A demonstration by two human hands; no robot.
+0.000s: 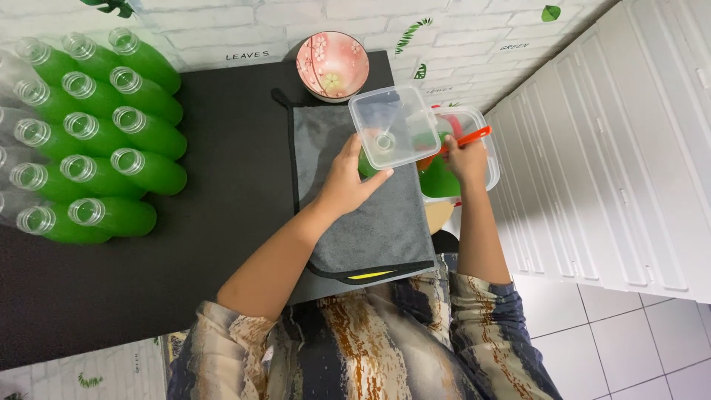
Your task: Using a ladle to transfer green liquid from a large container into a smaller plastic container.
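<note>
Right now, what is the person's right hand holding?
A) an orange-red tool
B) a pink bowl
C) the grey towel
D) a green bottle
A: the right hand grips an orange-red tool over the clear container of green liquid, while the pink bowl stands untouched.

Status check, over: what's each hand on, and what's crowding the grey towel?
Left hand grips a green bottle under the clear square funnel. Right hand holds an orange-handled scoop in the clear container of green liquid. Pink bowl beyond the grey towel.
</note>
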